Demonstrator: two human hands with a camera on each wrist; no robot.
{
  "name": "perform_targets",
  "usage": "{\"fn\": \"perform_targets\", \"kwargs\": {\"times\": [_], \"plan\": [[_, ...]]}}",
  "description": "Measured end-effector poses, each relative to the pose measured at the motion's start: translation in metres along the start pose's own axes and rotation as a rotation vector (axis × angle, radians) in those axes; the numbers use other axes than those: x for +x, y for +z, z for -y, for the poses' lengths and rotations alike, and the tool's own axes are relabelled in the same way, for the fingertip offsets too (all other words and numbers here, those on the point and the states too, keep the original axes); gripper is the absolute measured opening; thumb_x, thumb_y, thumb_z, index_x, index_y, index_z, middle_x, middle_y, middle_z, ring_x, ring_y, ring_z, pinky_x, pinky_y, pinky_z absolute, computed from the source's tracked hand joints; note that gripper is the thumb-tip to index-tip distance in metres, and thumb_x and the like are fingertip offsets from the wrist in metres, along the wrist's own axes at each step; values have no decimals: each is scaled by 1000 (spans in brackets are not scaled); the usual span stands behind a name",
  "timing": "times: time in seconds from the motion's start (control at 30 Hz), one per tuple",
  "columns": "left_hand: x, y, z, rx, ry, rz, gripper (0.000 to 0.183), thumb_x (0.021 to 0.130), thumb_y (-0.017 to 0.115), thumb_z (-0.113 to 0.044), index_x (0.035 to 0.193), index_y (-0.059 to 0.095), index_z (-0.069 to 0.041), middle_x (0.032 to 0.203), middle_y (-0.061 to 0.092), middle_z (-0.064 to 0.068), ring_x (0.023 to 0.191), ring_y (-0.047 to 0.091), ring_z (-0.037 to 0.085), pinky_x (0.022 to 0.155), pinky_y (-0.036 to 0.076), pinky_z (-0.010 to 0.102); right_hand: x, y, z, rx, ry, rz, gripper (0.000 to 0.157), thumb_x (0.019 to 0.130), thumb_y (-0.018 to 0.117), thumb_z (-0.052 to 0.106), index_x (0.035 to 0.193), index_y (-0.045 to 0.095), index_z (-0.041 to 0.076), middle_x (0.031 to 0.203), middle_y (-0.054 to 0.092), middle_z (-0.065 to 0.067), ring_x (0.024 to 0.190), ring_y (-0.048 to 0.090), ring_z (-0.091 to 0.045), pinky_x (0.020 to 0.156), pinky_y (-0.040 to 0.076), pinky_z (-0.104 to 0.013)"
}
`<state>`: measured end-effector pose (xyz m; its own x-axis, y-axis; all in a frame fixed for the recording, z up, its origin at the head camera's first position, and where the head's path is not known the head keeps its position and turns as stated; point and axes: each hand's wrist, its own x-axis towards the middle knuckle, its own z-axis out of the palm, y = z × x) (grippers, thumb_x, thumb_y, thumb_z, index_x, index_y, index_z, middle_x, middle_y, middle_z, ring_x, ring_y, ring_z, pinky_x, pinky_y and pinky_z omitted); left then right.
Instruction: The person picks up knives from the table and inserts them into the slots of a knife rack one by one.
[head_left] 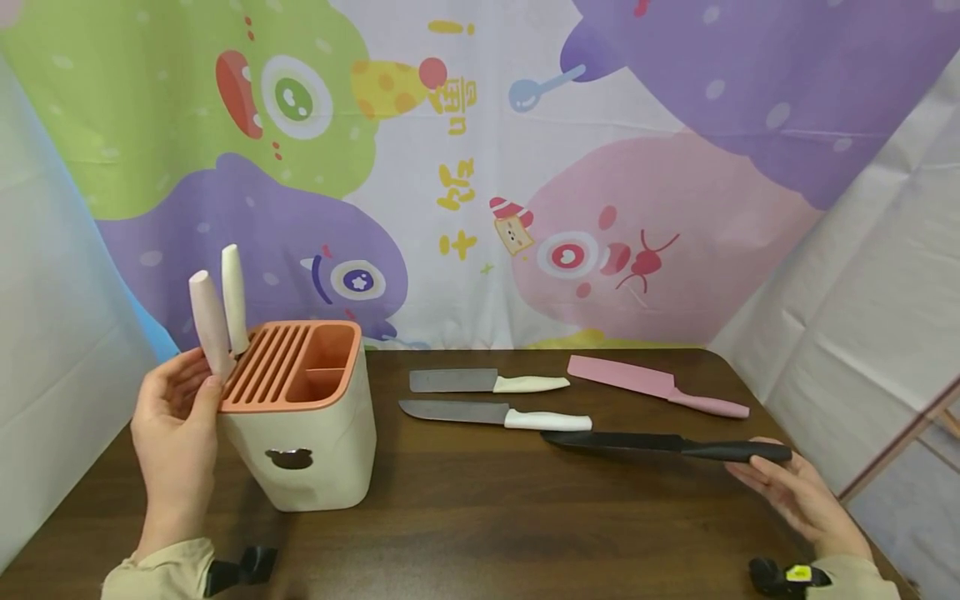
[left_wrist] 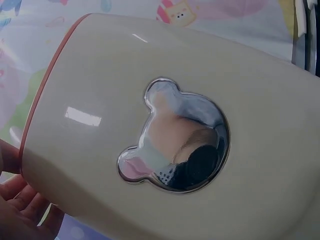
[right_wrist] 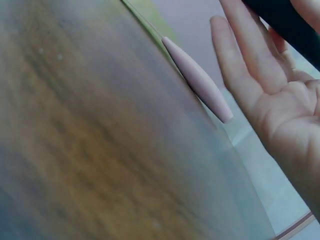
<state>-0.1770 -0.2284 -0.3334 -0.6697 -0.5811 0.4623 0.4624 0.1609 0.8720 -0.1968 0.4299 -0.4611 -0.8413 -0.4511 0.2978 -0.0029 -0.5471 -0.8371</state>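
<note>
On the left of the head view is a cream knife holder (head_left: 315,450) with an orange slotted top. My left hand (head_left: 177,417) grips its left side at the rim, the thumb by the top edge. In the left wrist view, fingers (left_wrist: 30,205) lie against the cream knife holder (left_wrist: 270,130). A pink handle (head_left: 208,321) and a cream handle (head_left: 234,300) rise from the slots. My right hand (head_left: 798,496) pinches the handle end of a black knife (head_left: 727,450), its blade pointing left; in the right wrist view, the black handle (right_wrist: 285,25) is partly cut off.
A cream-handled cleaver (head_left: 457,381), a white-handled knife (head_left: 480,412) and a pink cleaver (head_left: 630,377) lie on the brown table (head_left: 525,517). The black blade's tip is close to the white handle. Behind hangs a cartoon curtain (head_left: 480,308).
</note>
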Motion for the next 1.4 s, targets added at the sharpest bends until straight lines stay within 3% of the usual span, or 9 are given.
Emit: {"fn": "perform_targets", "kwargs": {"times": [0.2, 0.33, 0.63, 0.9, 1.23, 1.4], "plan": [[0, 0, -1, -35, -4, -28, 32, 84, 56, 5, 115, 56, -4, 97, 60, -3, 92, 54, 9, 75, 41, 12, 2, -1, -2, 61, -28, 65, 49, 95, 10, -11, 123, 49, -4, 123, 55, -20, 114, 52, -30, 98, 41, -34], [0, 0, -2, -114, -6, -44, 32, 83, 56, 8, 113, 57, -4, 96, 62, -1, 90, 55, 11, 71, 44, 12, 5, -1, -3, 72, -54, 83, 51, 95, 6, -10, 123, 48, -5, 125, 52, -20, 116, 50, -31, 98, 41, -36], [-2, -1, -4, -100, 21, -57, 30, 84, 56, 6, 112, 58, -3, 95, 63, -1, 90, 56, 11, 73, 43, 13, 17, 7, -4, 8, -99, 82, 49, 95, 8, -10, 122, 49, -4, 123, 55, -20, 114, 52, -29, 98, 42, -37], [-5, -2, -11, -142, 63, -39, 28, 84, 56, 7, 111, 58, 2, 96, 63, 5, 87, 57, 13, 67, 47, 12, 31, 18, -2, -39, -165, 81, 46, 95, 9, -11, 121, 45, -3, 121, 56, -21, 112, 54, -31, 96, 43, -39], [-8, 2, -17, 44, 109, -45, 27, 85, 55, 5, 112, 59, 0, 96, 63, 0, 88, 57, 9, 73, 43, 13, 51, 37, 1, -78, -311, 138, 41, 93, 11, -13, 121, 41, -9, 119, 56, -25, 109, 55, -34, 93, 44, -45], [-9, 3, -19, 138, 133, -43, 26, 86, 55, 3, 112, 60, -1, 96, 62, -5, 87, 57, 7, 72, 43, 13, 59, 53, 7, -127, -340, 94, 38, 93, 13, -14, 120, 40, -9, 116, 57, -27, 108, 57, -34, 91, 46, -44]]}}
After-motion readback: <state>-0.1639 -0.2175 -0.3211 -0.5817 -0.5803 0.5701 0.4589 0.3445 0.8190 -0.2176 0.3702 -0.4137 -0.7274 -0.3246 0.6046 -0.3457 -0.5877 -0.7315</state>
